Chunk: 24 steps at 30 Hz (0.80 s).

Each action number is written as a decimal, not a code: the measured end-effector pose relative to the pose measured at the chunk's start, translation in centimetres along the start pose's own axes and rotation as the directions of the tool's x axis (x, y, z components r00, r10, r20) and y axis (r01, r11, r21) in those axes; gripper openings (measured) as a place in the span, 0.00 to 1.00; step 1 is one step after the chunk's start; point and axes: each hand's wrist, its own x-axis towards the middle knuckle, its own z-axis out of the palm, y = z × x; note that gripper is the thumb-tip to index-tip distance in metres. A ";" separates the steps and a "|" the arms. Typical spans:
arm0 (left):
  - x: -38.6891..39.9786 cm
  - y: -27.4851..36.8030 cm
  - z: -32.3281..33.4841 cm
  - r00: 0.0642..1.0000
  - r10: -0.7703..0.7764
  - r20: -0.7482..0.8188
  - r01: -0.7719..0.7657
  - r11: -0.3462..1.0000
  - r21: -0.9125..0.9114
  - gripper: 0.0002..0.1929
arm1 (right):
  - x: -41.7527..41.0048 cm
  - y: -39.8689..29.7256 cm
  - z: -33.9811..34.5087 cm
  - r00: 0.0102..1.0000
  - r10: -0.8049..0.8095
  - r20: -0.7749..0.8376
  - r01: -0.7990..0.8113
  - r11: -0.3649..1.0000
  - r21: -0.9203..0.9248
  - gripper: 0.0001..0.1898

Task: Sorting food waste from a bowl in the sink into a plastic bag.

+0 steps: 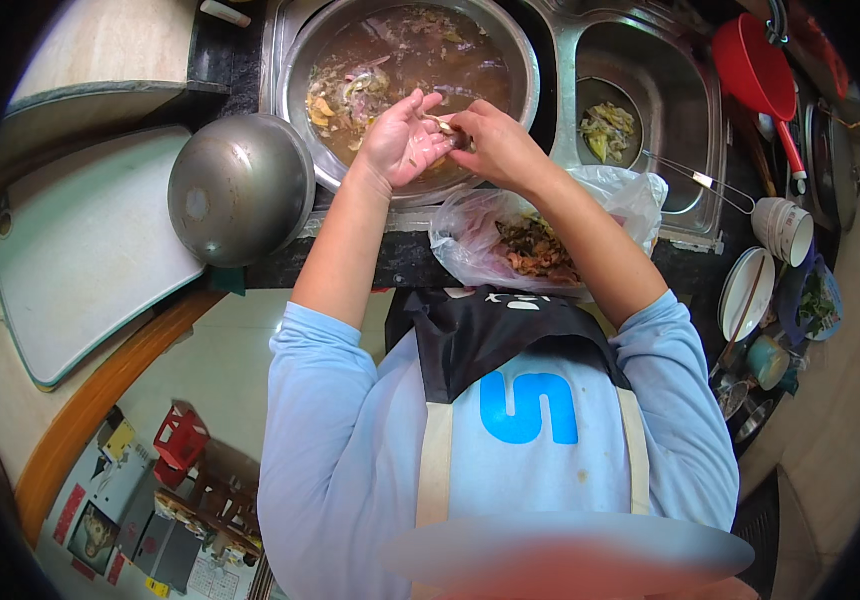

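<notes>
My left hand (402,146) is turned palm up over a wide steel basin (529,79), its fingers extended and wet, with small pale bits stuck to the skin. My right hand (501,146) pinches a small brownish piece (460,139) against the left fingertips; what it is cannot be made out. Murky brown water (467,71) fills the basin. Pale and yellowish food scraps (358,90) float at its left side. Below my right wrist lies an opened clear plastic bag (456,232) holding brown, wet food scraps (542,251).
In the right sink bowl (689,97), a wire strainer (689,175) holds yellow-green scraps (608,131). An upturned metal bowl (238,191) and a white cutting board (92,247) lie left. A red ladle (752,67), stacked bowls (782,229) and plates (741,296) crowd the right counter.
</notes>
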 end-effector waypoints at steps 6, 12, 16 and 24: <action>-0.4 0.5 1.4 0.995 0.065 -0.075 -0.046 0.971 0.234 0.24 | 0.5 0.9 -1.5 0.975 0.211 0.070 -0.222 0.938 0.266 0.15; -0.2 0.6 1.1 0.968 0.234 -0.089 -0.143 0.809 0.570 0.20 | 0.7 2.5 -2.3 0.802 0.424 0.422 -0.538 0.204 0.818 0.12; 1.0 -1.3 1.5 0.956 0.293 0.010 -0.213 0.671 0.710 0.20 | 0.5 3.8 -1.6 0.828 0.288 0.482 -0.509 0.022 0.861 0.13; 1.5 -1.2 0.9 0.923 0.383 -0.014 -0.283 0.706 0.649 0.12 | 0.3 1.9 -1.8 0.805 0.445 0.392 -0.473 0.082 0.877 0.12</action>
